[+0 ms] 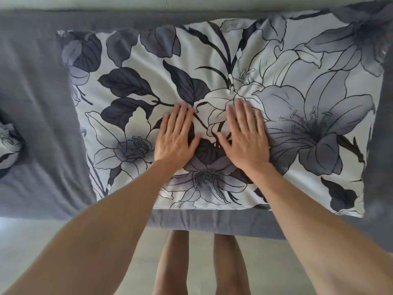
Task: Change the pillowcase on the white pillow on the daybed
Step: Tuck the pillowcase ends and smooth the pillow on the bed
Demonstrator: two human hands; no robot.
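A pillow in a white pillowcase (pixel 212 60) printed with large grey and black lilies lies flat on the grey sheet of the daybed (pixel 36 103). My left hand (pixel 176 135) presses flat on the middle of the pillow, fingers straight and together. My right hand (pixel 244 135) presses beside it, palm down, fingers straight. The fabric dips and creases around both hands. The pillow's right end reaches the right edge of the view.
A bunched piece of the same floral fabric (pixel 9 143) lies on the sheet at the far left. The daybed's front edge (pixel 191 220) runs just below the pillow. My bare legs (pixel 200 262) stand on a pale floor against that edge.
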